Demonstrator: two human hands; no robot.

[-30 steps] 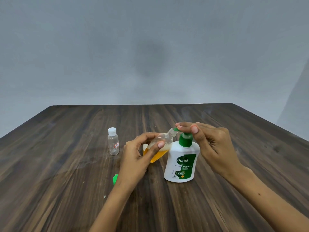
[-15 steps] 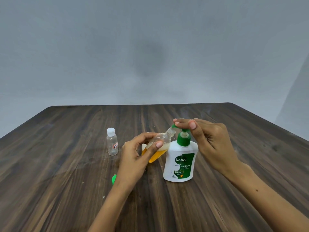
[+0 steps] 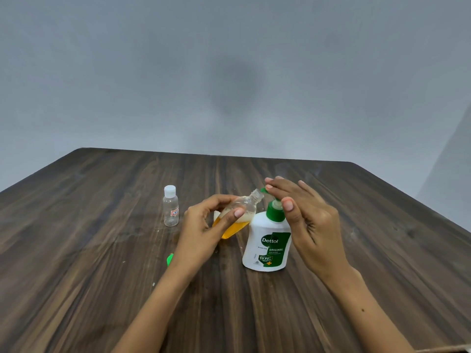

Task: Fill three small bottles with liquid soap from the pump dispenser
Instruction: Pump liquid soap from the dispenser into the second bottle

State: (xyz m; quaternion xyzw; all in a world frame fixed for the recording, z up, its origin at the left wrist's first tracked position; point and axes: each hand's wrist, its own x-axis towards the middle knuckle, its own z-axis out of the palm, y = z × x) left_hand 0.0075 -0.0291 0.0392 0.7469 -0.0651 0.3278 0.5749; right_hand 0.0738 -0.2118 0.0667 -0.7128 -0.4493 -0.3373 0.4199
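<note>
1. Gripping a small clear bottle (image 3: 238,217) around its belly, the left hand (image 3: 204,230) curls fingers and thumb about it and tilts it, so the open threaded neck points up and to the right, just beside the green spout of the pump dispenser (image 3: 267,240). The tilt looks chosen to bring the mouth under the spout.
2. Nearest the front edge of the table (image 3: 76,289), both bare forearms reach inward from the lower corners.
3. A small bright green piece (image 3: 169,259), possibly a cap, lies on the wood just left of the left wrist; most of it is hidden.
4. The dispenser stands upright near the table's middle, a rounded white plastic bottle with a green collar and a green and white Dettol label.
5. The right hand (image 3: 305,220) holds nothing: its fingers are straight, fingertips resting on the pump head, thumb hanging beside the collar. It seems placed to press straight down.
6. The held bottle is smooth and see-through, about half full of amber soap with pale foam on top, so filling appears under way.
7. Behind the left hand a pale edge shows; I cannot tell what it is.
8. Farther back and to the left stands a second clear bottle (image 3: 170,209), upright, capped in white, apparently empty, with a small red label.
9. The tabletop is dark wood grain, with a rounded far right corner; a plain grey wall lies beyond.
</note>
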